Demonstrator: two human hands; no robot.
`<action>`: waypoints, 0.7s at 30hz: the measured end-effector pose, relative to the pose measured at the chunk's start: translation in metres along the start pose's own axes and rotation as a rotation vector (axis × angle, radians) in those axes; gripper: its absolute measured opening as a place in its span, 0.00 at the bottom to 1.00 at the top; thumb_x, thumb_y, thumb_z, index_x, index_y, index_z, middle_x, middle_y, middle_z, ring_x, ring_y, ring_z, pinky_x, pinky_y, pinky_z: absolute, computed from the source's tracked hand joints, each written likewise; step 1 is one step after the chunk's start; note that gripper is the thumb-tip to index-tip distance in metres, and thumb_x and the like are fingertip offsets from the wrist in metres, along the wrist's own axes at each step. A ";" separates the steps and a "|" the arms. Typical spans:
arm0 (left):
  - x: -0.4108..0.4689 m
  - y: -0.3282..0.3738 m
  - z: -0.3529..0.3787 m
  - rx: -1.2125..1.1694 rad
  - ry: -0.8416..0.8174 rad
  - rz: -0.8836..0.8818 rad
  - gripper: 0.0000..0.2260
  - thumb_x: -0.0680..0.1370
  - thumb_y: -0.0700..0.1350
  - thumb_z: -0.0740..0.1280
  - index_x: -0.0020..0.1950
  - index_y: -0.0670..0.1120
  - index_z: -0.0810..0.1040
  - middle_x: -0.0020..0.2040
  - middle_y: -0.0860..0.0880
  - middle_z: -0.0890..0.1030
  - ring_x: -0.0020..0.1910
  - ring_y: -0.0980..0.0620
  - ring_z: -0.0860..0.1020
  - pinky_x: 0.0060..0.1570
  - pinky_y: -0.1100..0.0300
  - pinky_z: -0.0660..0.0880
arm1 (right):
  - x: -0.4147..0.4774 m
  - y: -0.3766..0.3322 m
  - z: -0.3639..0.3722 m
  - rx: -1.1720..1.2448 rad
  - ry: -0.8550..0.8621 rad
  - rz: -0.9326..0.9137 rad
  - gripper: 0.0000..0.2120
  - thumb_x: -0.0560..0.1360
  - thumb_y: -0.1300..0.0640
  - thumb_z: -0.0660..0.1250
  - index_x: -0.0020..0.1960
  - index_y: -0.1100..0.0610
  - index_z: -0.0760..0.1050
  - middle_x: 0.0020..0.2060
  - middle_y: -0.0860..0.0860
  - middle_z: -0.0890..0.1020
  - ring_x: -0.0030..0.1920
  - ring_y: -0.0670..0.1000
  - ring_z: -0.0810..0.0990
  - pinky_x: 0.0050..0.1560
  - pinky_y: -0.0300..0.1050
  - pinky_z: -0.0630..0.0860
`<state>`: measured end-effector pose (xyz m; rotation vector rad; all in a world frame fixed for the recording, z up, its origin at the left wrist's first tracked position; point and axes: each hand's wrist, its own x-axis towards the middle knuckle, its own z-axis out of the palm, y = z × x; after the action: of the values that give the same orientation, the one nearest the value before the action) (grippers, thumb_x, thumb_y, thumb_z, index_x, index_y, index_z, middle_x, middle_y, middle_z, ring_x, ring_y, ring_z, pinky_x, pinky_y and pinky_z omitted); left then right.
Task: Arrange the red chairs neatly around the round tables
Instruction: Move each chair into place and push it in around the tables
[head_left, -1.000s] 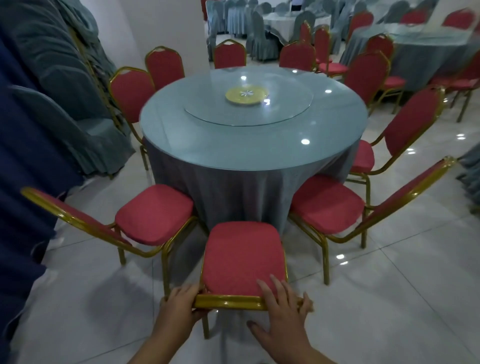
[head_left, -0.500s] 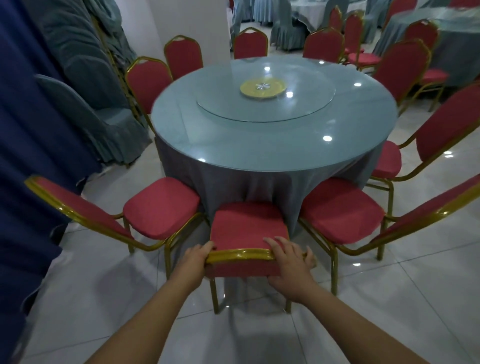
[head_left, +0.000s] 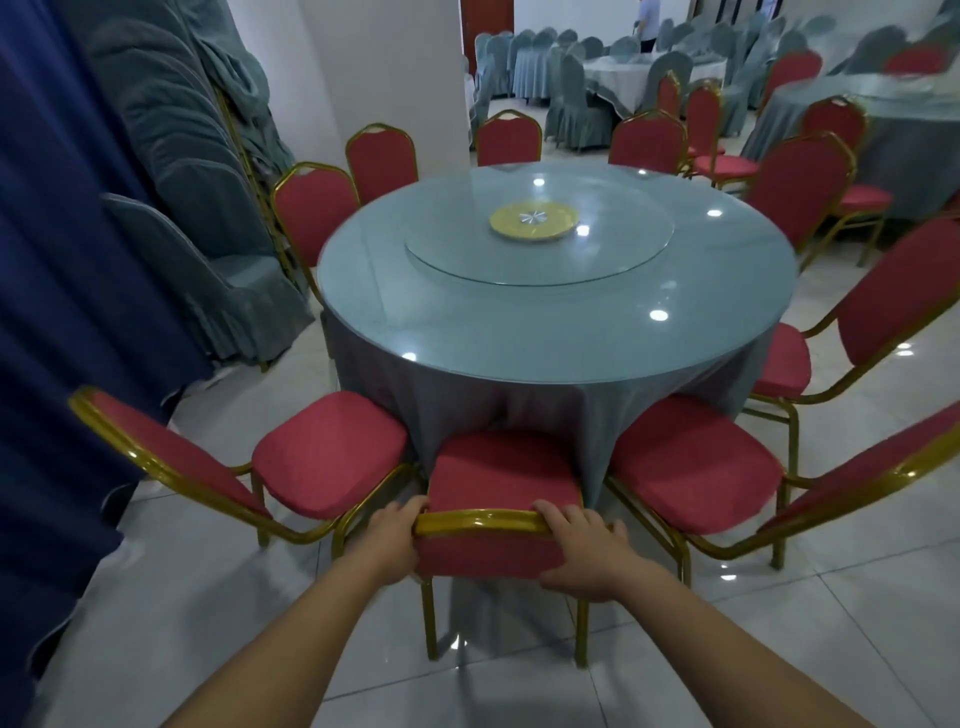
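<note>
I log the centre chair: red padded seat and back, gold metal frame, upright, back toward the camera. Its seat front presses into the grey cloth of the round table. Left neighbour chair and right neighbour chair stand close on either side, seats at the cloth, backs fanned outward. Further red chairs ring the far rim. The table has a glass top with a glass turntable.

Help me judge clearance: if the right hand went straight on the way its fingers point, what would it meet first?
The right hand grips the chair back; beyond it, probably the grey tablecloth hanging at the seat's front, though depth is unclear.
</note>
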<state>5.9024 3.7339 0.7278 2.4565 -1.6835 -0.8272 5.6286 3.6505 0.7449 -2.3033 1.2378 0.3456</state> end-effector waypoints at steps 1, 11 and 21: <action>-0.003 -0.004 -0.002 -0.031 -0.019 0.002 0.31 0.74 0.41 0.68 0.75 0.57 0.63 0.64 0.46 0.71 0.64 0.44 0.71 0.62 0.48 0.73 | -0.001 -0.002 -0.007 -0.008 -0.009 0.010 0.43 0.70 0.35 0.65 0.78 0.42 0.50 0.71 0.50 0.66 0.73 0.58 0.63 0.71 0.67 0.58; -0.045 -0.141 -0.067 -0.238 0.027 0.053 0.37 0.76 0.45 0.70 0.79 0.60 0.55 0.76 0.52 0.60 0.72 0.49 0.64 0.69 0.51 0.71 | 0.041 -0.189 -0.016 0.227 0.142 -0.316 0.26 0.75 0.47 0.68 0.72 0.48 0.70 0.67 0.48 0.74 0.67 0.50 0.72 0.69 0.45 0.68; -0.090 -0.369 -0.168 -0.376 0.174 0.025 0.34 0.77 0.49 0.70 0.78 0.63 0.56 0.76 0.52 0.60 0.74 0.51 0.61 0.70 0.57 0.62 | 0.108 -0.418 0.033 0.343 0.125 -0.332 0.25 0.77 0.53 0.70 0.72 0.52 0.69 0.66 0.49 0.72 0.67 0.46 0.72 0.62 0.28 0.62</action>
<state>6.2695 3.9205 0.7848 2.1784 -1.3543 -0.8129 6.0366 3.7854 0.7970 -2.1989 0.8661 -0.1211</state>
